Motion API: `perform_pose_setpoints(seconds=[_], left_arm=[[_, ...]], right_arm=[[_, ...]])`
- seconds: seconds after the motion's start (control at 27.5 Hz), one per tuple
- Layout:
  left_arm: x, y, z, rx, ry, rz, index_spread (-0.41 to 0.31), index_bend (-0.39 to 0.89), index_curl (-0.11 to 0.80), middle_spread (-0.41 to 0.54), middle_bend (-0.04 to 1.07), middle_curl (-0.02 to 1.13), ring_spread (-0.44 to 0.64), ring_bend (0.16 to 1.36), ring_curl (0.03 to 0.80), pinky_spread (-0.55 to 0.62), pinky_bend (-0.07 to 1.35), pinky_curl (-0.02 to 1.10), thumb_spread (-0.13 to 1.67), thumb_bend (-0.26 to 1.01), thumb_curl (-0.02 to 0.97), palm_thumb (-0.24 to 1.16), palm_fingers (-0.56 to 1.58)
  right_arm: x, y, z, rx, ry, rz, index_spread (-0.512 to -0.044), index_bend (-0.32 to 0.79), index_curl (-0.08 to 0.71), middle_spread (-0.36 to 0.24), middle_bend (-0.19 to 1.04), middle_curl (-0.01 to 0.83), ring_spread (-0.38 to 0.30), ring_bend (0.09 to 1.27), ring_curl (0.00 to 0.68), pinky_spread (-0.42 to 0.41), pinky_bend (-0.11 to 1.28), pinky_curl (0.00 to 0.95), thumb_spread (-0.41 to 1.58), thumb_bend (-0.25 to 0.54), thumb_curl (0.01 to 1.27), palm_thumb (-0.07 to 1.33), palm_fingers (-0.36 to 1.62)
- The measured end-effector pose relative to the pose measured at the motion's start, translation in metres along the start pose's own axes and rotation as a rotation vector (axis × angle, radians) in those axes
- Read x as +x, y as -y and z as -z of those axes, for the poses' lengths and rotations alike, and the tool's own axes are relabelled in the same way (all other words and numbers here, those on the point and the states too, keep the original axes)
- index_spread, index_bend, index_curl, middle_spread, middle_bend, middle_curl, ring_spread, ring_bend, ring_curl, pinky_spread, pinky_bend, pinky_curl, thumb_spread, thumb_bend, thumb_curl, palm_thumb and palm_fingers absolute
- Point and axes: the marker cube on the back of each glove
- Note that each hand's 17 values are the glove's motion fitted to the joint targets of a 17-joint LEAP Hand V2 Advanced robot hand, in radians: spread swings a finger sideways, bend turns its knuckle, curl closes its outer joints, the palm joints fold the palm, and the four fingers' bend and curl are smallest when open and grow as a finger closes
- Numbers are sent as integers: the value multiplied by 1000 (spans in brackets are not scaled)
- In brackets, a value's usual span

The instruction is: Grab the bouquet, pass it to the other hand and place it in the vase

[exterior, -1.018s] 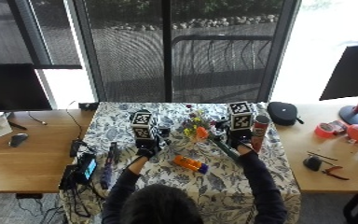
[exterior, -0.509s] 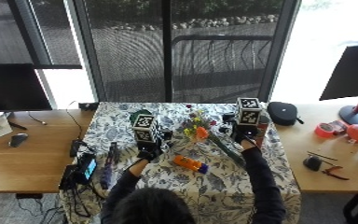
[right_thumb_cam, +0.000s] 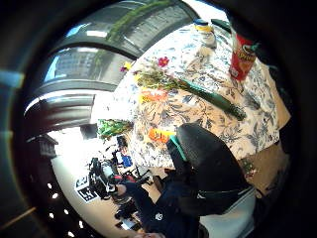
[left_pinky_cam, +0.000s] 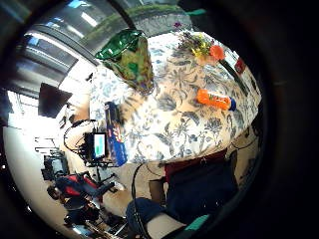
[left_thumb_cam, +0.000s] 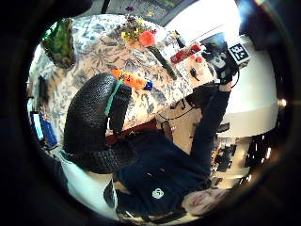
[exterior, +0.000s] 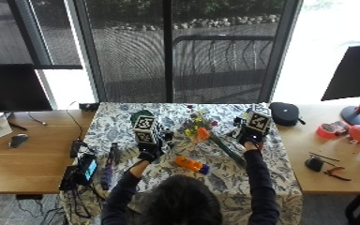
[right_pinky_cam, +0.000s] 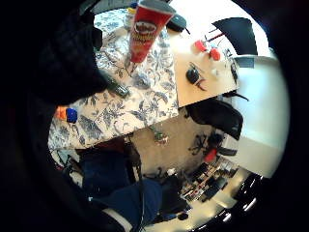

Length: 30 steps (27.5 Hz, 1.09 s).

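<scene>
Nothing done yet: bouquet (exterior: 206, 137) lying on the tablecloth (exterior: 230, 180), vase (left_pinky_cam: 128, 56) empty. Left hand (exterior: 149, 153) and right hand (exterior: 251, 140) holding nothing, fingers loosely curled. Pick-up, handover and placing all left.
</scene>
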Motion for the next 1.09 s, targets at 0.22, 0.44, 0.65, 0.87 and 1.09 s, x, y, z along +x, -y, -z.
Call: perform_pose_setpoints(seconds=[0.22,0.44,0.65,0.87,1.09], left_arm=[[-3,5,-8,-8,11,-7,-115,200,396,96,163,296,246,387,272,336,185,303,1200,-15,275,377,399],[-7,2,-8,-30,3,11,-115,198,408,101,159,294,257,384,273,348,187,303,1201,-16,280,377,395],[-8,0,-8,-35,-6,17,-119,197,417,100,169,300,270,377,274,363,182,302,1201,-17,285,376,390],[-11,1,-12,-51,-1,20,-122,198,424,100,168,304,280,374,276,379,177,297,1202,-17,288,375,386],[-14,3,-14,-43,-2,21,-123,196,430,101,169,309,285,373,278,386,178,294,1202,-17,290,375,385]], right_arm=[[32,48,-62,-75,47,-198,-233,49,135,-25,280,364,-33,603,338,133,598,359,1111,13,283,551,561],[51,62,-114,-141,60,-344,-195,32,115,-19,249,371,-58,614,354,124,683,385,1090,24,314,645,495],[56,80,-155,-88,48,-383,-172,58,109,-14,267,386,-70,630,363,125,672,382,1062,32,345,738,470],[49,85,-179,-89,26,-362,-159,94,119,-14,287,399,-68,628,361,124,646,368,1043,22,364,796,513],[43,91,-198,-107,-17,-384,-177,144,152,-60,362,428,-110,616,362,171,528,336,1072,57,393,907,598]])
